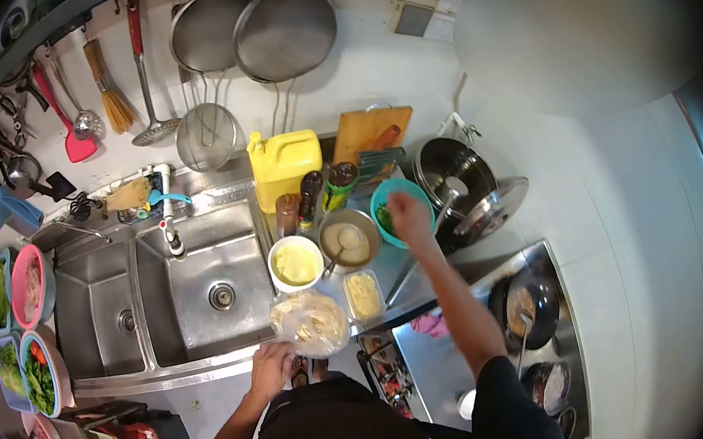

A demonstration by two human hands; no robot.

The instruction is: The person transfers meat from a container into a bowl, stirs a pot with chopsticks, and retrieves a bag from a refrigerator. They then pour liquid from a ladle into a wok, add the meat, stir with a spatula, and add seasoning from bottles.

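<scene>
My right hand (409, 217) is over the turquoise bowl (423, 192), its fingers closed. What they hold, if anything, is hidden; chopped greens (385, 218) show beside it in the bowl. At the front rim of the sink counter rests my left hand (274, 367), fingers laid on the edge, close to a clear plastic bag (315, 322) of pale food. Behind the bag stand a white bowl (296, 262) of pale yellow food and a metal bowl (348, 239) of cloudy liquid with a ladle. A clear tub (364, 294) of yellowish bits sits right of the bag.
To the left is a double sink (198, 304). A yellow jug (287, 162), sauce bottles (310, 194) and a cutting board (370, 132) line the wall. A pot (455, 170) stands at the right, a wok (541, 307) on the stove. Basins of vegetables (40, 381) stand far left.
</scene>
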